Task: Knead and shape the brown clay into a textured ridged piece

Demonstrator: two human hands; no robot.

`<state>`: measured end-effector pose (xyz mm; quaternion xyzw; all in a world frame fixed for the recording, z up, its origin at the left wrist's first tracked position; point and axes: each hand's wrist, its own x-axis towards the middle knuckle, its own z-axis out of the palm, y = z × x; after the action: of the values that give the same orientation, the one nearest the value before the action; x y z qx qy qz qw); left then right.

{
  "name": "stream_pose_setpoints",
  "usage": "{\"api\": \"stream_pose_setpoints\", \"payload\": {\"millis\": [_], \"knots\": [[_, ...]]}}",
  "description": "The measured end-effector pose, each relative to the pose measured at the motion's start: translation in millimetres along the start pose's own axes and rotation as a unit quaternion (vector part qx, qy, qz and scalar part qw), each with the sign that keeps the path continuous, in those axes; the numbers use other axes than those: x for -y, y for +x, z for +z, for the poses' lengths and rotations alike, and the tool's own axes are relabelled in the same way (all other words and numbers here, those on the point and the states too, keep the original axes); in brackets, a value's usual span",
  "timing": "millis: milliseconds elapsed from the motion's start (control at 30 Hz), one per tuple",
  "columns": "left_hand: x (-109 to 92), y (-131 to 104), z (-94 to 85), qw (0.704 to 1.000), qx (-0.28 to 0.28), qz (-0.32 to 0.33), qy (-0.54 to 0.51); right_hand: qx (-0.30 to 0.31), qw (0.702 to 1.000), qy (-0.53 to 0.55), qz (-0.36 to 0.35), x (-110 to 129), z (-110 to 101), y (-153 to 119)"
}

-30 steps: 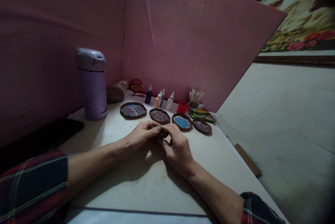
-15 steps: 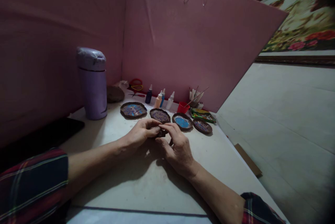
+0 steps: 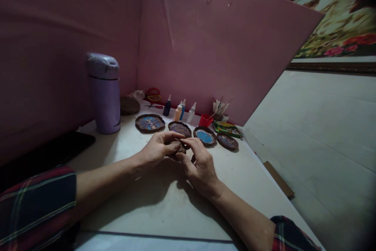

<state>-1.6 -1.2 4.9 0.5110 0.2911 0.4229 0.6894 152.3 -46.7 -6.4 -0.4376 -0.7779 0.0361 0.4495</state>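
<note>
A small lump of brown clay (image 3: 181, 149) is held just above the table, between both hands. My left hand (image 3: 161, 147) is closed on its left side, thumb on the near face and fingers behind. From the right, my right hand (image 3: 199, 163) grips it with thumb and fingertips. The fingers cover part of the lump. Just beyond it stand shallow brown clay dishes: one with purple paint (image 3: 179, 128), one with a blue centre (image 3: 205, 136), one streaked blue and purple (image 3: 150, 123), and a smaller one (image 3: 227, 141) at the right.
A lilac tumbler (image 3: 104, 98) stands at the left near a dark flat object (image 3: 73, 145). Paint bottles (image 3: 177, 113), a red cup (image 3: 206, 120), brushes (image 3: 220, 108), scissors (image 3: 154, 106) and a larger clay lump (image 3: 129, 105) line the back. Pink panels (image 3: 205, 47) enclose the table.
The clay has turned a little between my fingers, so more of its near surface shows. Both hands have stayed in nearly the same place.
</note>
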Motion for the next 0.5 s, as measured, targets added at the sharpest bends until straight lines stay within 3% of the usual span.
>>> {"api": "stream_pose_setpoints", "payload": {"millis": [500], "knots": [[0.6, -0.5, 0.6, 1.0, -0.009, 0.016, 0.005, 0.03, 0.999, 0.022, 0.029, -0.4, 0.6, -1.4]]}}
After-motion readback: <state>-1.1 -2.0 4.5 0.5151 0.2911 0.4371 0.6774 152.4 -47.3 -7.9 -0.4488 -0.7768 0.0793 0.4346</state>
